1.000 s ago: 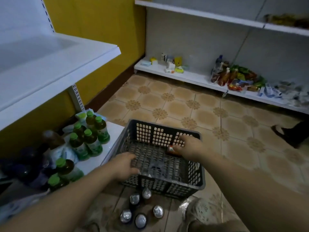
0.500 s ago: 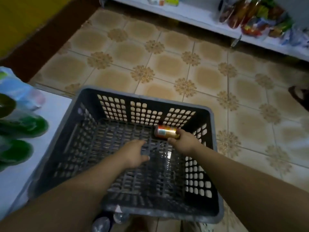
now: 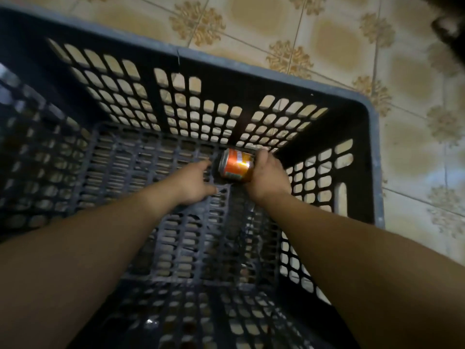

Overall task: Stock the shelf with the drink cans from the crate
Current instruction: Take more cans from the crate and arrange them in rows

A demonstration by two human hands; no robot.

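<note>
Orange, the drink can [image 3: 236, 165] lay on its side toward two o'clock on the dark crate [image 3: 372, 137] floor, gripped by the right hand [image 3: 268, 176]. Just beside it at nine o'clock, the left hand [image 3: 193, 183] hovered, fingers loosely spread, holding nothing.

The crate [image 3: 376, 159] is open on top, leaving room from above. Its far and right walls hem in the can [image 3: 235, 166]; the left hand [image 3: 193, 182] flanks it.
</note>
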